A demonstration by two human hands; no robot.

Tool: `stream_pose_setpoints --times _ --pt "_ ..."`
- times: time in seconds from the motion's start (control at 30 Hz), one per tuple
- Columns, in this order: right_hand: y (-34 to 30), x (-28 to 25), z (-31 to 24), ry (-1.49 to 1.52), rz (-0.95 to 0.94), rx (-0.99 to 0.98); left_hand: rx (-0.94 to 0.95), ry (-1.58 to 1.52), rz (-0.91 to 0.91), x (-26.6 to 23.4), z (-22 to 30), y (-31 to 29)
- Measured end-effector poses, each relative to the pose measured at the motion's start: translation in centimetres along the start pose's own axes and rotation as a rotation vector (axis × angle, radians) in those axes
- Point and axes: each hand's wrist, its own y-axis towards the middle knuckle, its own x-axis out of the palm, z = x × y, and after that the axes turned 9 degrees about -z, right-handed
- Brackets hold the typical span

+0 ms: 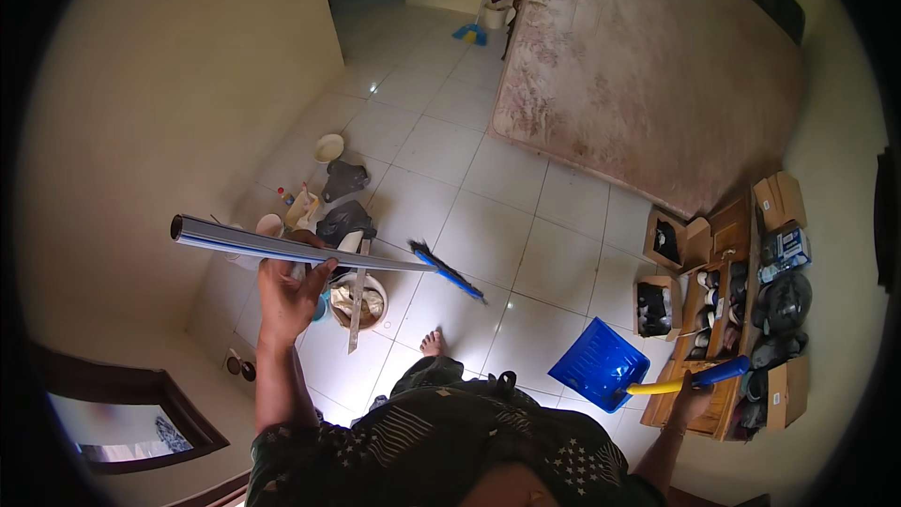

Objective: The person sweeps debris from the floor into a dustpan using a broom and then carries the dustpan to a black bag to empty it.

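Observation:
My left hand point(293, 293) is closed around the long grey handle of a broom point(375, 261). Its blue head with dark bristles point(450, 272) is down at the tiled floor, ahead of my bare foot point(433, 343). Out to the right, my right hand point(693, 396) grips the blue-ended, yellow handle of a dustpan point(601, 362). The dustpan's blue pan points left; whether it touches the floor I cannot tell. Close below my left hand stands a round bucket point(380, 314) with cloth-like things in it and a flat strip of wood across it.
A large stained mattress point(638, 75) leans at the back right. On the right, a wooden shoe rack point(718, 319) holds shoes, beside cardboard boxes point(690, 239) and a black helmet point(786, 302). Black bags point(345, 221) and a pale basin point(329, 147) lie along the left wall. Another blue broom point(471, 34) is far back.

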Motion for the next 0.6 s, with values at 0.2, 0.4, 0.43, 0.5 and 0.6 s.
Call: stream_pose_setpoints --times 0.2,0.4,0.43,0.5,0.6 --pt "4.4 6.3 -7.3 0.118 -0.045 -0.062 0.02 -0.054 -0.05 0.6 -2.4 11.8" --pt "8.1 16.0 -14.8 0.534 -0.135 -0.155 0.028 -0.056 -0.03 2.9 -5.5 20.8" --pt "9.2 18.1 -15.5 0.535 -0.142 -0.156 0.041 -0.026 -0.029 3.5 -5.7 22.4" --pt "11.0 22.7 -17.5 0.671 -0.243 -0.089 0.047 -0.001 -0.024 4.3 -7.5 25.6" --pt "14.1 29.2 -22.7 0.421 -0.362 -0.182 0.011 0.016 0.003 5.4 -9.6 30.5"
